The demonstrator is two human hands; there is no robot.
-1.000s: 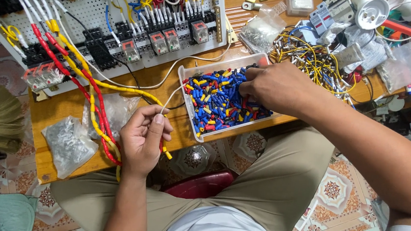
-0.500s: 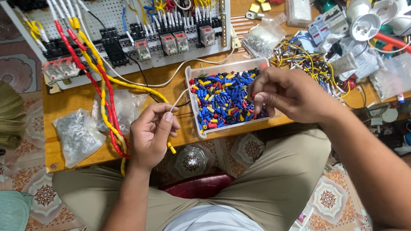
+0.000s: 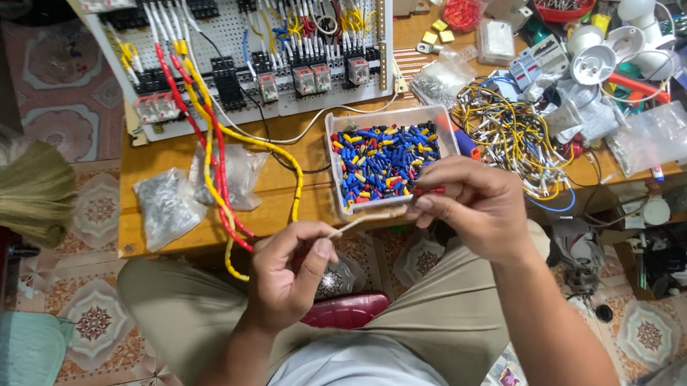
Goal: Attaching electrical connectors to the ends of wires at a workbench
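Left hand [image 3: 287,271] pinches the white wire [image 3: 357,221] near its end; right hand [image 3: 475,204] grips a red terminal [image 3: 429,190] at the fingertips, mid-frame over the tabletop [image 3: 277,200] edge. Wire's long axis runs lower left to upper right, tip toward the terminal. Risk, as I judge it: the small terminal slips and drops into the lap, or misalignment bends the tip. Tray [image 3: 335,147] of terminals just behind.

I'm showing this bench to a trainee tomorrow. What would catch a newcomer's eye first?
Probably the clear tray of blue, red and yellow connectors at the table's front edge, just above the hands. The right hand pinches a small red piece at the tip of a white wire held by the left hand. Next, the red and yellow cables draping off the white panel at left.
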